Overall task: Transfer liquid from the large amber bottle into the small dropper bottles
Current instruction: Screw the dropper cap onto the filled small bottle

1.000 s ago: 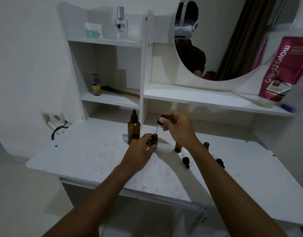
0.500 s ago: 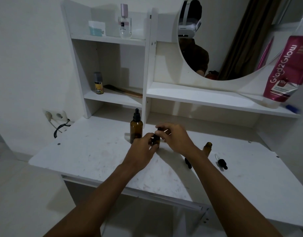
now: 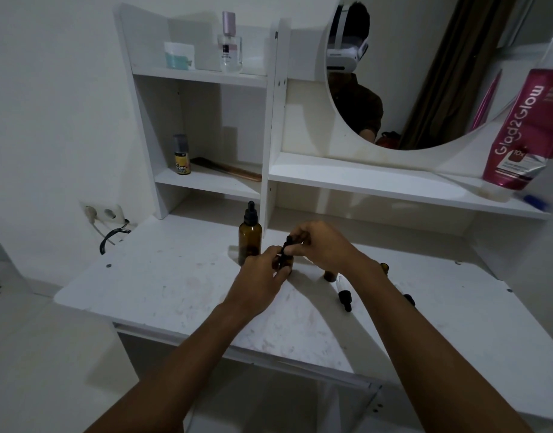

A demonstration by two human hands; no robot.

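1. Head view: our small dropper bottle (image 3: 285, 262) stands upright on the tabletop (image 3: 162, 285), its long axis vertical, just right of the large amber bottle (image 3: 249, 242).
2. Our left hand (image 3: 261, 275) wraps its body from the near side, fingers closed on it.
3. Our right hand (image 3: 320, 245) pinches the black dropper cap (image 3: 288, 242) from above and behind; we judge the cap is being seated along that vertical axis.
4. Two open small bottles (image 3: 330, 275) and loose droppers (image 3: 344, 296) lie near, under our right forearm.
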